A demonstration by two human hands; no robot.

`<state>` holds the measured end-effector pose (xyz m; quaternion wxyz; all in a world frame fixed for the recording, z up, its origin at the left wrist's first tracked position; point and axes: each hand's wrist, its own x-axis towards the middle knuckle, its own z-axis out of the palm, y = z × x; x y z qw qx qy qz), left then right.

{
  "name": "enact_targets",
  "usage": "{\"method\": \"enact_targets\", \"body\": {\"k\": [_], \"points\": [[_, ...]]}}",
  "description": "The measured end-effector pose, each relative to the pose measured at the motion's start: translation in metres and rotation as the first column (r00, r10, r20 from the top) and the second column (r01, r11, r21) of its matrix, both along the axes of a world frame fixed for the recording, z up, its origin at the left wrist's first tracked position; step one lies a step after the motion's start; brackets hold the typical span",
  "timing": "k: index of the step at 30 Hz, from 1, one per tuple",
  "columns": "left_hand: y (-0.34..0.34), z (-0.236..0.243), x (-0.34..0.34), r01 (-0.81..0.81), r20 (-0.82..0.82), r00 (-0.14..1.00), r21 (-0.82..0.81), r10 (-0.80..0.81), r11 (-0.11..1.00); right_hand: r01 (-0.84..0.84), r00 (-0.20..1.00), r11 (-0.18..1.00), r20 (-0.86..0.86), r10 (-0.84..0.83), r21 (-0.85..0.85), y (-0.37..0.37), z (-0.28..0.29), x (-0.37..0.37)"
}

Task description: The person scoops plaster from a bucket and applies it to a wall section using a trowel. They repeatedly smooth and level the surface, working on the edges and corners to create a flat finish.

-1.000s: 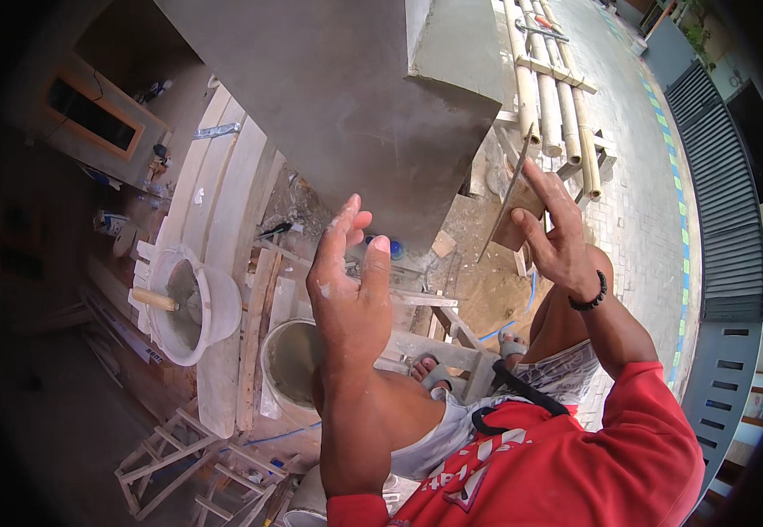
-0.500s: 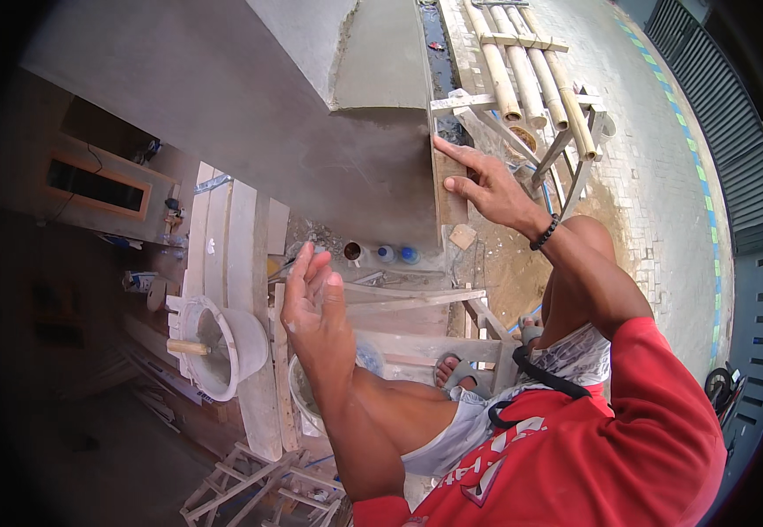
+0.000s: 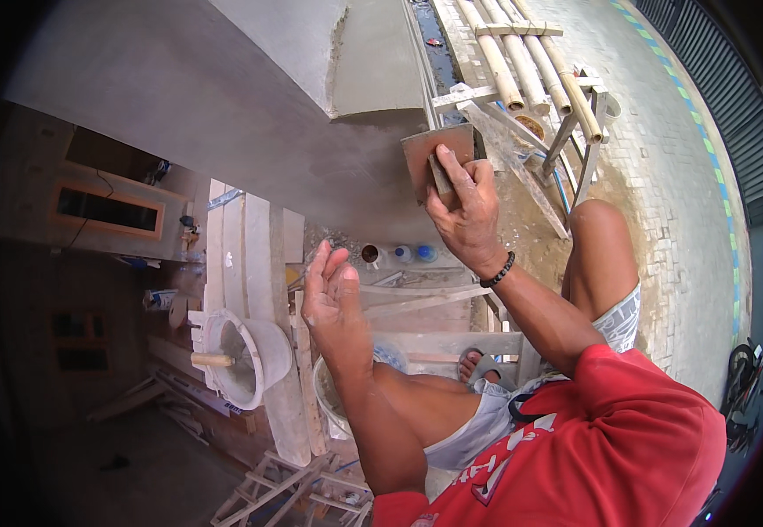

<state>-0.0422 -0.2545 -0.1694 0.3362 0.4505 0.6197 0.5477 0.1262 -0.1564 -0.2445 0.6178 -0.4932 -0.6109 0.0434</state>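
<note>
My right hand (image 3: 466,211) grips the handle of a flat plastering trowel (image 3: 416,149), its plate held against the right edge of a grey plastered concrete block (image 3: 267,105), just below a ledge. My left hand (image 3: 336,307), dusted with pale residue, hangs open with fingers loosely curved, below the block. Beside it stand a white bucket of grey mix (image 3: 263,351) with a wooden handle lying across it and another bucket (image 3: 324,395), partly hidden by my arm.
Bamboo poles on a trestle (image 3: 531,70) stand at upper right beside a paved lane (image 3: 680,228). Wooden scaffold planks (image 3: 258,228) lie left of me, with small bottles (image 3: 425,254) below the block and a wooden frame (image 3: 276,492) at bottom. A dim doorway area (image 3: 74,342) is at left.
My right hand and trowel moved left and up onto the block's edge; the plate has turned from edge-on to face toward me. My left hand lowered slightly, still open.
</note>
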Motion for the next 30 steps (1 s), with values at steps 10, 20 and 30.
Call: {"method": "enact_targets", "body": {"k": [10, 20, 30], "points": [[0.003, 0.005, 0.003, 0.029, 0.071, 0.997, -0.004, -0.029, 1.0, 0.051, 0.959, 0.996, 0.281, -0.026, -0.079, 0.027, -0.01, -0.017], [0.0, 0.004, -0.001, 0.063, 0.027, 0.998, 0.02, -0.064, 0.998, 0.058, 0.981, 0.997, 0.187, -0.046, -0.058, 0.023, 0.006, -0.013], [-0.004, 0.009, 0.003, 0.084, 0.006, 0.996, 0.034, -0.085, 0.996, -0.068, 0.968, 0.991, 0.231, 0.094, -0.116, -0.002, -0.016, -0.033]]}}
